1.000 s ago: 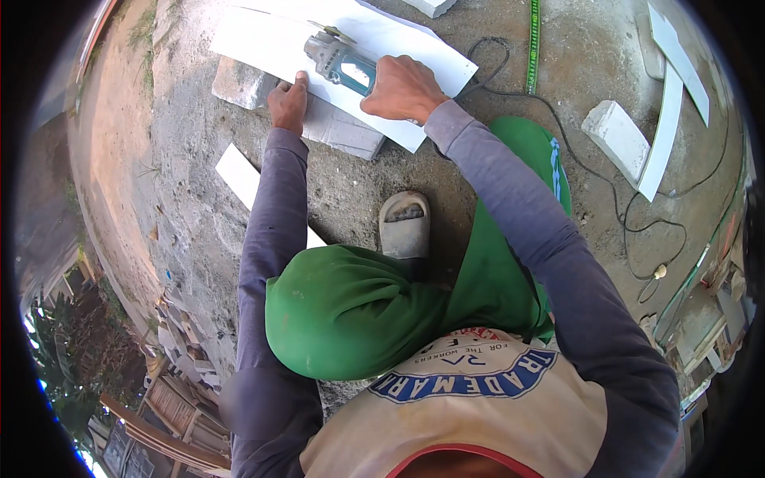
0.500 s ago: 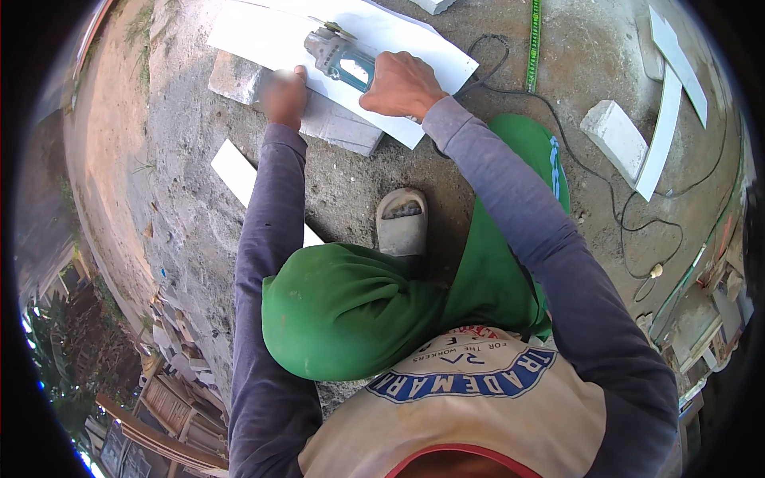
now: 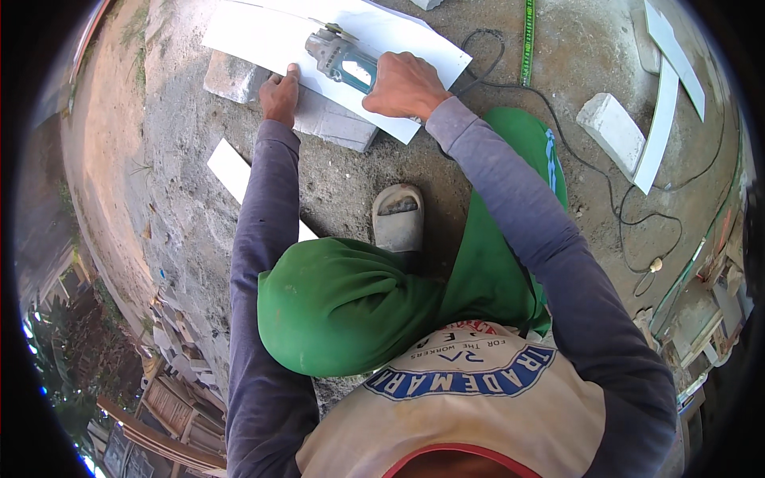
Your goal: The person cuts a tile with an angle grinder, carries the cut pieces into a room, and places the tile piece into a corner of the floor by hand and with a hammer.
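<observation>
My right hand (image 3: 406,86) is wrapped round the rear body of a teal angle grinder (image 3: 351,68) with a grey metal head. The grinder's thin disc (image 3: 341,32) is at the far side of the head, over a large white flat sheet (image 3: 255,36); whether it touches the sheet I cannot tell. My left hand (image 3: 279,97) grips the near edge of this sheet, thumb on top and fingers partly hidden. Beneath the sheet, pale blocks (image 3: 335,121) lie on the ground and hold it up.
A black cord (image 3: 550,105) loops over the ground at right, past a green measuring tape (image 3: 528,44). White strips (image 3: 661,127) lean by a white block (image 3: 610,127). A narrow white offcut (image 3: 229,169) lies by my left forearm. My sandalled foot (image 3: 398,219) stands close to the blocks.
The whole view has shifted slightly. Against the sheet, the grinder and my right hand have moved a little to the right. My left hand keeps its hold on the edge.
</observation>
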`<act>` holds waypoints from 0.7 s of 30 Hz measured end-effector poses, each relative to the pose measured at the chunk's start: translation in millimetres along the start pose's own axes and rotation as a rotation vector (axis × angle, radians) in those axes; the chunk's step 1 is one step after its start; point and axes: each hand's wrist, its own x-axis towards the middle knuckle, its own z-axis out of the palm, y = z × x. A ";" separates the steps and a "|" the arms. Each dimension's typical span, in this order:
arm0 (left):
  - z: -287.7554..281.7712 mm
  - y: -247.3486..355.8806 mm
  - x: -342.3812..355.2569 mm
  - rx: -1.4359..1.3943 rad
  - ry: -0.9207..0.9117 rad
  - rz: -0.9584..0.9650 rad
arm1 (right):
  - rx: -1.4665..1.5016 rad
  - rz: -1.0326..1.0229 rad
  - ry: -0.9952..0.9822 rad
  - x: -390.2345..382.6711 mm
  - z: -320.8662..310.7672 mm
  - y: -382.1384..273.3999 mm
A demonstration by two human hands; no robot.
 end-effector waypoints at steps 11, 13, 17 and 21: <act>3.0 0.4 -1.3 -0.052 0.056 0.043 | 0.002 0.024 -0.045 -8.9 -4.6 4.3; 3.6 1.2 -1.6 -0.025 0.055 0.032 | 0.000 0.021 -0.032 -10.5 -4.6 6.2; 1.3 -2.4 1.6 -0.047 0.056 0.050 | -0.013 0.024 -0.059 -14.4 -7.2 5.8; 2.4 -2.1 3.6 0.019 0.054 0.047 | -0.017 0.026 -0.041 -16.5 -5.2 11.7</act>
